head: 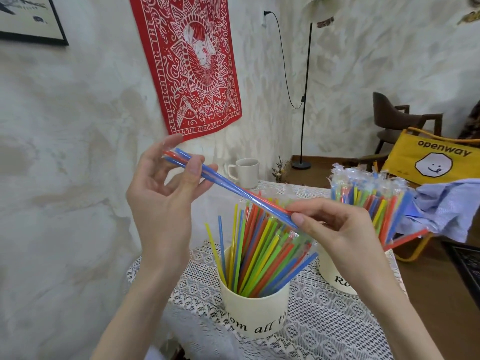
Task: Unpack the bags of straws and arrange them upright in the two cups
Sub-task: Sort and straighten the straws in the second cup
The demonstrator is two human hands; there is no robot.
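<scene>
Soft, even, fairly bright light with faint shadows and no harsh glare. Wide-angle bending bows the lamp pole (306,92) and the frame (33,22) far left of it. Edges look slightly soft.

Right cup (337,279) mostly behind wrist

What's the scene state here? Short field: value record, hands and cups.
left hand: pinches the upper end of a small bundle of blue and red straws
right hand: pinches the bundle's lower end
bundle pose: slanted, held above the near cup, not in it
near cup: cream, filled with loose coloured straws, leaning
far cup: mostly hidden behind the right hand, holds wrapped straws
surface: lace tablecloth
background: white mug
</scene>
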